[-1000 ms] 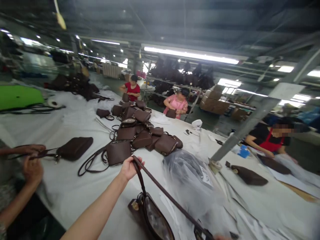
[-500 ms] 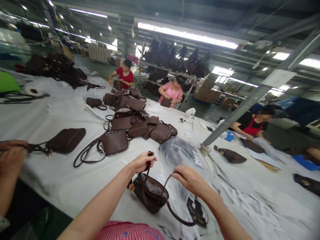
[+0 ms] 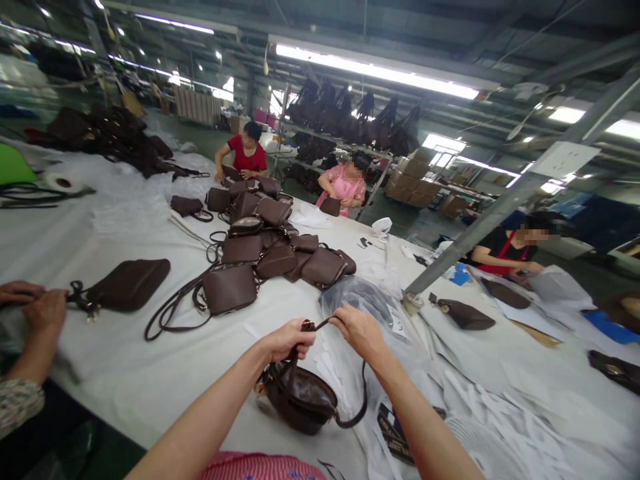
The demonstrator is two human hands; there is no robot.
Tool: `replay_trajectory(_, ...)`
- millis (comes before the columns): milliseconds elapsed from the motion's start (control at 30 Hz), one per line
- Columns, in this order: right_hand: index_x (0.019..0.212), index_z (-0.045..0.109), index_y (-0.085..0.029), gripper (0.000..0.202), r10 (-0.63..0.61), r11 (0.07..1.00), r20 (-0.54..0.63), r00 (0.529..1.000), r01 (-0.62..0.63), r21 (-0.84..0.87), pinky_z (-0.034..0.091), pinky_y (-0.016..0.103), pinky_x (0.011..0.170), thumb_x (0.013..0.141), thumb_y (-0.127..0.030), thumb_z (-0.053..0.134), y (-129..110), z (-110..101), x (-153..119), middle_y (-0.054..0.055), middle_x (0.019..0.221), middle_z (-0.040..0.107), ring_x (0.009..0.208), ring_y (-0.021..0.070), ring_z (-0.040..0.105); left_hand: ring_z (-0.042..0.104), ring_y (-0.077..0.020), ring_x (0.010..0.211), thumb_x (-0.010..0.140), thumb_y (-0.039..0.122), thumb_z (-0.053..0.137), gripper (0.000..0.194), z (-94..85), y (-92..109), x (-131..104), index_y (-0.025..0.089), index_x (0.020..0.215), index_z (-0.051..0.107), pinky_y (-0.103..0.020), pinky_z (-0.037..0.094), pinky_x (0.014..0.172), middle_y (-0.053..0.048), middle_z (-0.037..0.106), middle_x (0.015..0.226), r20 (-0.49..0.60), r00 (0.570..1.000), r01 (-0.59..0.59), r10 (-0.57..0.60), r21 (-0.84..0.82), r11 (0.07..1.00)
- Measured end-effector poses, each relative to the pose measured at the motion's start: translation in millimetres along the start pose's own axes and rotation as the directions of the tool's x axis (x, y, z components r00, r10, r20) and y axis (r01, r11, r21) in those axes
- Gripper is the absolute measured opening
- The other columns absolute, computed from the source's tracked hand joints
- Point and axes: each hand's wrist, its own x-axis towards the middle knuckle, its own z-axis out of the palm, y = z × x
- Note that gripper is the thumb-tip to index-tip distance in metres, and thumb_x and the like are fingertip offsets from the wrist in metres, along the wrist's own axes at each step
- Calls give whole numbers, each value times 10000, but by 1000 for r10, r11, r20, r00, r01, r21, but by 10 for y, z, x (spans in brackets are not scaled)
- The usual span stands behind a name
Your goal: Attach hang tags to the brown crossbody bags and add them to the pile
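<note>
One brown strap point(image 3: 323, 324), in the head view, was grasped by the left hand point(image 3: 290, 340) and, just beside it, the right hand point(image 3: 360, 330); the open bag point(image 3: 299, 415) sat below, near heaped brown bags point(image 3: 275, 257) on the white table point(image 3: 200, 390).

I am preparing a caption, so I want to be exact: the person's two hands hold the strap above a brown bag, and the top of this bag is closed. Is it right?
Not quite: the top of the bag is open, its inside showing, as the head view shows. The left hand and right hand do hold the strap.
</note>
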Motion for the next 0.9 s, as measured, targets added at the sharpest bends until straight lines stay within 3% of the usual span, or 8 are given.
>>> replay_trajectory(100, 967, 639, -252, 256, 83, 995, -38, 996, -85, -52, 351, 253, 533, 966, -331, 395, 278, 104, -163, 30, 859, 650, 731, 171, 616, 287, -17, 392, 652, 182, 765, 309, -144, -12, 8, 163, 735, 468, -154, 238, 407, 107, 371, 512, -170, 984, -40, 52, 73, 997)
replay_trajectory(200, 1051, 622, -247, 284, 145, 989, -82, 986, -147, -20, 395, 267, 566, 969, -268, 350, 293, 260, -322, 58, 873, 658, 748, 192, 625, 461, -70, 443, 723, 231, 730, 265, -228, -49, 67, 152, 689, 479, -199, 382, 473, 34, 508, 545, -347, 927, -173, 142, -62, 983)
replay_trajectory(367, 1223, 558, -292, 428, 40, 996, 74, 996, -45, 74, 394, 275, 544, 899, -99, 356, -327, 582, -436, 65, 879, 663, 655, 192, 630, 657, -234, 879, 862, 276, 603, 182, -164, -111, 186, 140, 768, 524, -365, 490, 791, -161, 676, 942, -319, 943, -237, 93, -452, 860)
replay_trajectory(533, 1246, 551, -289, 476, 45, 956, 157, 987, -88, 280, 441, 260, 637, 870, -71, 358, -662, 805, -498, 57, 917, 671, 760, 187, 652, 566, -110, 555, 926, 265, 508, 223, -167, -78, 186, 148, 738, 481, -266, 490, 621, -12, 571, 658, -363, 930, -268, 55, -572, 775)
replay_trajectory(667, 1234, 555, -202, 368, 127, 709, 130, 983, -182, 682, 449, 331, 881, 950, -287, 337, -684, 826, -493, 99, 1121, 648, 996, 209, 613, 379, -42, 412, 903, 252, 560, 233, -137, -36, 197, 164, 734, 426, -170, 363, 441, 61, 434, 575, -412, 907, -302, 86, -496, 814)
replay_trajectory(767, 1316, 441, -177, 509, 123, 496, 149, 981, -191, 847, 468, 335, 856, 855, -376, 531, -733, 786, -394, 124, 1272, 554, 940, 197, 613, 400, -50, 433, 876, 255, 603, 231, -27, -40, 258, 169, 751, 429, -179, 377, 453, 58, 443, 581, -409, 908, -290, 88, -462, 838)
replay_trajectory(833, 1244, 464, -164, 503, 106, 436, 157, 982, -188, 880, 478, 307, 774, 784, -313, 603, -750, 766, -304, 94, 1137, 615, 835, 174, 605, 419, -56, 448, 847, 276, 644, 258, 50, -59, 292, 170, 748, 429, -193, 400, 477, 57, 454, 579, -422, 899, -302, 116, -408, 861)
replay_trajectory(900, 998, 549, -152, 217, 99, 421, 212, 972, -234, 876, 463, 279, 686, 803, -245, 528, -735, 762, -222, 30, 835, 640, 704, 153, 573, 468, -68, 489, 792, 292, 706, 293, 99, -84, 300, 168, 754, 444, -207, 430, 517, 47, 488, 597, -432, 883, -336, 183, -311, 889)
